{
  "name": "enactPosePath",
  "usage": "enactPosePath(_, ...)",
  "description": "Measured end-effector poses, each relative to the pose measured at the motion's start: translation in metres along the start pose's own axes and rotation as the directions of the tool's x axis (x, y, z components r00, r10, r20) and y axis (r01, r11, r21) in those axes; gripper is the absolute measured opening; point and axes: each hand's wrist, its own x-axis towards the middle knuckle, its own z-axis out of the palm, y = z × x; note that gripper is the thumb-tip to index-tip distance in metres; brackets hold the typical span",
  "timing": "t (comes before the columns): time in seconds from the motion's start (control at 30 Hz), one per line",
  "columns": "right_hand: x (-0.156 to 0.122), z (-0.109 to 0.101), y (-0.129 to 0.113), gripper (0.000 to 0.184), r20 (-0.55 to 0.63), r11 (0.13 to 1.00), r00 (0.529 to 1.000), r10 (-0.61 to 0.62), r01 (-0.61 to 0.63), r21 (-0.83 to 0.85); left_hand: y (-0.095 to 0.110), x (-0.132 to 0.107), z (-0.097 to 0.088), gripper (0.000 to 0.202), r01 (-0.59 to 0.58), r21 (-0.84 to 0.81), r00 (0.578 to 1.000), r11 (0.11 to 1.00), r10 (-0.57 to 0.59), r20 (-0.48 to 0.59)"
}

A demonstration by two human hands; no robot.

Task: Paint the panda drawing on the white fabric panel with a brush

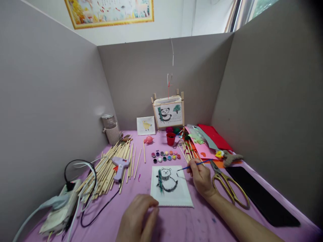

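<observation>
My right hand (201, 176) is closed round a thin blue paintbrush (185, 167). Its dark tip is at the upper right of a white canvas (181, 198), beside a short dark stroke. On the canvas is a panda (168, 181) outlined in black, with a green bamboo stalk. My left hand (140, 215) lies at the canvas's lower left corner, its fingers loosely bent and the thumb apart from the forefinger. The forefinger's tip meets or nearly meets the corner. Just behind the canvas, small paint pots (165, 158) stand in two rows.
Gold-handled scissors (230, 188) and a black phone-like slab (262, 196) lie right. Left are wooden sticks (106, 176), a glue gun (120, 168) and a power strip (62, 210) with cables. Behind stand a red cup (171, 138) and a panda-painted lantern (168, 114). Grey partitions (161, 64) enclose the table.
</observation>
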Motion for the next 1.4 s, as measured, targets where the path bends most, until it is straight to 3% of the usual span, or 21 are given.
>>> enactPosePath(0.03,-0.001,0.0,0.0,0.039,0.009,0.999,0.999,-0.032,0.032,-0.031,-0.012,0.005,0.005,0.023,-0.034,0.091,0.994,0.995,0.044,-0.101)
enactPosePath(0.1,-0.001,0.0,0.001,0.039,0.022,0.992,0.995,-0.096,0.098,-0.082,-0.028,0.009,0.014,0.018,-0.097,0.209,0.976,0.973,0.135,-0.172)
enactPosePath(0.2,-0.002,0.0,0.002,0.037,0.017,0.98,0.989,-0.15,0.151,-0.127,-0.037,0.009,0.023,0.015,-0.171,0.287,0.966,0.943,0.218,-0.139)
enactPosePath(0.37,-0.003,0.0,-0.001,0.036,0.045,0.97,0.98,-0.192,0.197,-0.145,-0.035,0.007,0.022,0.014,-0.22,0.322,0.955,0.921,0.271,-0.122)
enactPosePath(1.03,-0.005,0.002,0.003,0.032,0.104,0.936,0.954,-0.281,0.296,-0.192,-0.035,0.006,0.022,0.014,-0.231,0.336,0.956,0.913,0.277,-0.095)
enactPosePath(1.23,-0.004,0.003,0.003,0.028,0.038,0.905,0.932,-0.362,0.36,-0.227,-0.035,0.006,0.023,0.013,-0.25,0.333,0.947,0.909,0.302,-0.113)
enactPosePath(1.4,-0.003,0.004,0.004,0.029,0.069,0.899,0.93,-0.361,0.367,-0.24,-0.037,0.005,0.024,0.013,-0.251,0.337,0.947,0.907,0.303,-0.109)
